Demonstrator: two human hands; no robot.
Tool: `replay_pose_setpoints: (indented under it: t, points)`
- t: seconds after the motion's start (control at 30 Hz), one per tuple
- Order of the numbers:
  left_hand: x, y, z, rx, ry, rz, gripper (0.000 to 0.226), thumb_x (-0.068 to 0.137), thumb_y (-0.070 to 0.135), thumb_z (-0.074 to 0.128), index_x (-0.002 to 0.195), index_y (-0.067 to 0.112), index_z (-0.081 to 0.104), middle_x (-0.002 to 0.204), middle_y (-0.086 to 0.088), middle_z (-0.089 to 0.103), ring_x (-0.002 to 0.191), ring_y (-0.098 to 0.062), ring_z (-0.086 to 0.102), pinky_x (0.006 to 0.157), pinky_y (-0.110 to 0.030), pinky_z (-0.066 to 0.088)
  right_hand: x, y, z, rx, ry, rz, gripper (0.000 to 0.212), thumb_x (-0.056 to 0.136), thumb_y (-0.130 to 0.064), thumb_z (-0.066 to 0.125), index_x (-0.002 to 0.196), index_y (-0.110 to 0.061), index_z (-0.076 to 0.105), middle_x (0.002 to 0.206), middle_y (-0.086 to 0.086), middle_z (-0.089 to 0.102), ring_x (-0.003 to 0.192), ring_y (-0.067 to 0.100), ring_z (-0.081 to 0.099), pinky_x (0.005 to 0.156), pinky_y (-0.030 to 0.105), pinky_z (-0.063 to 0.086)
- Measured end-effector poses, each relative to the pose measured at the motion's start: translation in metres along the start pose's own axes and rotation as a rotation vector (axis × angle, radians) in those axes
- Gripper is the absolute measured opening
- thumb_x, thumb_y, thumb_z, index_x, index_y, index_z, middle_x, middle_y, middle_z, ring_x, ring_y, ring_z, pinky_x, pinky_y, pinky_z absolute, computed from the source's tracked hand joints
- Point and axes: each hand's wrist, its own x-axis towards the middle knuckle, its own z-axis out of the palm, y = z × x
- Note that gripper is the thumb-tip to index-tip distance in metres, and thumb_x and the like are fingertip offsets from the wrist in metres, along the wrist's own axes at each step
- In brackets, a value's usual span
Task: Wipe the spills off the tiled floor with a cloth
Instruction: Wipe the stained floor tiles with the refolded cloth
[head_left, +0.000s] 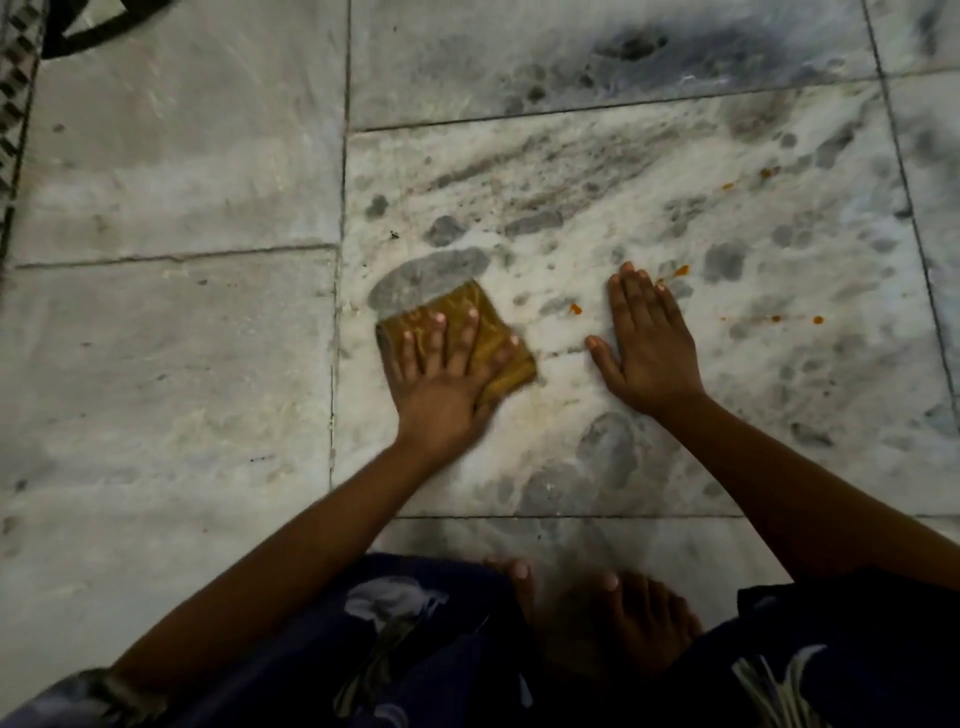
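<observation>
With the left hand (441, 384) pressing flat on the folded mustard-yellow cloth (483, 332) at frame centre and the right hand (649, 348) open on the grey-veined marble tiled floor (182, 364), sweep rightward toward the orange spill drops (680, 270), keeping pressure even.

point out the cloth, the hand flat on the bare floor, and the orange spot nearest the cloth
cloth (498, 338): head view, on its bare right part beside the fingers.
right hand (649, 348): head view, on the back of the hand.
orange spot (575, 309): head view, on its middle.

Mustard-yellow cloth (488, 332); orange spills (680, 270); grey-veined white floor (171, 338).
</observation>
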Motion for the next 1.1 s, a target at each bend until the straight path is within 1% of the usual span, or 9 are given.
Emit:
replay_pose_setpoints:
  t: [0.17, 0.33, 0.47, 0.63, 0.77, 0.87, 0.93, 1.03, 1.1]
  points:
    - [-0.062, -0.007, 0.009, 0.075, 0.024, 0.337, 0.055, 0.089, 0.054, 0.03, 0.142, 0.044, 0.022, 0.151, -0.005, 0.024, 0.132, -0.046, 0.032, 0.101, -0.069, 0.01, -0.001, 0.0, 0.0, -0.003, 0.007, -0.004, 0.072, 0.092, -0.049, 0.027, 0.146, 0.0, 0.024, 0.153, 0.02, 0.021, 0.143, 0.031, 0.019, 0.118, 0.037, 0.007]
    - [-0.016, -0.059, -0.009, -0.04, 0.056, 0.107, 0.055, 0.089, 0.054, 0.024, 0.142, 0.039, 0.023, 0.153, -0.008, 0.017, 0.14, -0.043, 0.014, 0.107, -0.066, 0.003, 0.0, 0.0, 0.001, 0.002, -0.002, -0.005, 0.071, 0.093, -0.046, 0.031, 0.145, 0.0, 0.024, 0.153, 0.02, 0.02, 0.143, 0.03, 0.019, 0.117, 0.035, 0.005]
    - [0.055, -0.033, -0.02, -0.062, 0.028, 0.008, 0.054, 0.089, 0.057, 0.023, 0.14, 0.046, 0.01, 0.157, 0.0, 0.01, 0.144, -0.032, 0.003, 0.11, -0.054, -0.004, -0.011, 0.001, -0.007, 0.016, 0.019, 0.057, 0.068, 0.092, -0.045, 0.026, 0.144, -0.001, 0.028, 0.152, 0.019, 0.024, 0.142, 0.031, 0.022, 0.116, 0.037, 0.008]
    - [0.085, 0.021, -0.02, -0.071, -0.025, 0.117, 0.052, 0.095, 0.048, 0.032, 0.143, 0.044, 0.013, 0.158, 0.001, 0.001, 0.145, -0.027, -0.004, 0.111, -0.052, -0.007, -0.051, 0.023, -0.008, 0.034, 0.072, 0.206, 0.068, 0.092, -0.045, 0.026, 0.145, -0.002, 0.026, 0.153, 0.016, 0.023, 0.142, 0.029, 0.022, 0.115, 0.038, 0.008]
    - [0.055, 0.044, -0.015, -0.048, -0.033, 0.365, 0.053, 0.091, 0.052, 0.022, 0.141, 0.045, 0.008, 0.156, 0.004, 0.006, 0.145, -0.027, 0.004, 0.111, -0.047, -0.011, -0.069, 0.039, -0.008, 0.061, 0.074, 0.351, 0.076, 0.089, -0.054, 0.016, 0.148, -0.006, 0.013, 0.157, 0.012, 0.011, 0.145, 0.024, 0.009, 0.116, 0.034, -0.003]
    - [0.043, 0.016, -0.013, 0.035, 0.034, 0.5, 0.055, 0.09, 0.06, 0.02, 0.142, 0.04, 0.017, 0.152, 0.0, 0.023, 0.14, -0.032, 0.023, 0.108, -0.061, 0.0, -0.078, 0.044, -0.006, 0.059, 0.078, 0.383, 0.078, 0.087, -0.057, 0.011, 0.148, -0.008, 0.007, 0.157, 0.01, 0.005, 0.146, 0.022, 0.004, 0.117, 0.034, -0.003]
    - [0.057, -0.001, -0.019, 0.036, 0.028, 0.422, 0.061, 0.087, 0.067, 0.013, 0.141, 0.04, 0.02, 0.152, -0.005, 0.028, 0.138, -0.037, 0.027, 0.105, -0.067, 0.003, -0.085, 0.047, -0.005, 0.043, 0.078, 0.387, 0.079, 0.087, -0.057, 0.011, 0.148, -0.007, 0.01, 0.157, 0.011, 0.007, 0.146, 0.023, 0.007, 0.116, 0.034, -0.003]
    - [0.097, 0.003, -0.025, -0.008, -0.047, 0.2, 0.061, 0.083, 0.072, 0.011, 0.139, 0.05, 0.0, 0.158, 0.003, 0.006, 0.144, -0.03, 0.005, 0.106, -0.062, -0.007, -0.092, 0.051, -0.002, 0.042, 0.048, 0.354, 0.079, 0.087, -0.058, 0.011, 0.148, -0.008, 0.01, 0.157, 0.011, 0.006, 0.145, 0.019, 0.003, 0.116, 0.032, -0.004]
    - [0.117, 0.026, -0.026, -0.008, -0.092, 0.174, 0.058, 0.088, 0.069, 0.019, 0.14, 0.052, 0.0, 0.158, 0.004, -0.002, 0.144, -0.028, -0.004, 0.107, -0.06, -0.007, -0.093, 0.054, -0.003, 0.04, 0.027, 0.336, 0.079, 0.087, -0.059, 0.01, 0.149, -0.01, 0.007, 0.157, 0.009, 0.003, 0.144, 0.016, -0.002, 0.115, 0.031, -0.007]
